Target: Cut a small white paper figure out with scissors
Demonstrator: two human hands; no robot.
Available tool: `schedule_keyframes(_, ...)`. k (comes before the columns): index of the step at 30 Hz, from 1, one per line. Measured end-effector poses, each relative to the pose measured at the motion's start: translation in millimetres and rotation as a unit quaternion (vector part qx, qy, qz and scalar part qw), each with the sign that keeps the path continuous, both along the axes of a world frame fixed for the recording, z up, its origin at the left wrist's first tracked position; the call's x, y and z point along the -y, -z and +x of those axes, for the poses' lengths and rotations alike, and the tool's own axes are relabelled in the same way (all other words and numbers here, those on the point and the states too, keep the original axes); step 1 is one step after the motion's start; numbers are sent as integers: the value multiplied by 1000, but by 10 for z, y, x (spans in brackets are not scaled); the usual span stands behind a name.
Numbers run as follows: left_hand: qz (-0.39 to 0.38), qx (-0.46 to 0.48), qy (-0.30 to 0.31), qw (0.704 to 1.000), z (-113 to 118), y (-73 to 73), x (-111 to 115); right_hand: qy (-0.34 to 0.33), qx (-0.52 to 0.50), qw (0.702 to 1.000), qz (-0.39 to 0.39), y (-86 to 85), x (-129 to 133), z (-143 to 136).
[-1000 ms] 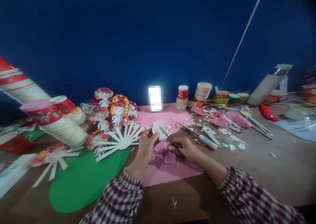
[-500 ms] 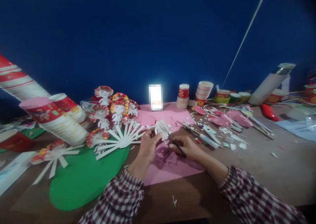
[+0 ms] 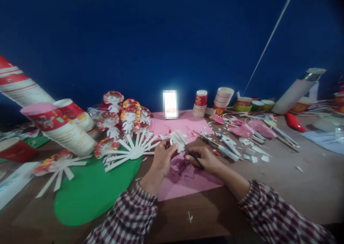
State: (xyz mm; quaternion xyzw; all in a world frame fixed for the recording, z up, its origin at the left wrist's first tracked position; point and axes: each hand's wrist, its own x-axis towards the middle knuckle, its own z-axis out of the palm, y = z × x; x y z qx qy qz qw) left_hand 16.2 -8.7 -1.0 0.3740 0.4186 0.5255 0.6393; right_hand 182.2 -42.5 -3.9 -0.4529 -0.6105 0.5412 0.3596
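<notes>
A small piece of white paper (image 3: pixel 176 139) is pinched in my left hand (image 3: pixel 163 157), its thumb lying over the lower edge. My right hand (image 3: pixel 204 159) is closed on a pair of dark scissors (image 3: pixel 197 160), whose blades reach up and left against the paper's right side. How far the blades are apart is too small to make out. Beneath both hands lies a pink sheet (image 3: pixel 182 192) with dark ink lines drawn on it. Left of my left hand, a white paper cup cut into spread strips (image 3: pixel 135 152) rests partly on green paper (image 3: pixel 99 197).
Stacked paper cups (image 3: pixel 67 136) lean at the left, near paper figures (image 3: pixel 129 118) with red and yellow frills. A bright blurred screen (image 3: pixel 170 105) stands behind. Markers (image 3: pixel 228 152), paper scraps and pink cutouts (image 3: pixel 240 130) litter the right side. A red object (image 3: pixel 295 123) lies farther right.
The view has shifted slightly. My left hand still holds the white paper and my right hand still holds the scissors, with the blades at the paper in both frames.
</notes>
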Motion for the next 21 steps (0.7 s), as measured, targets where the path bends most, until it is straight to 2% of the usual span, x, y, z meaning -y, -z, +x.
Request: schedule_keyframes(21, -15, 7, -5, 1000, 13, -42, 15, 14, 46, 998, 27, -35, 5, -23)
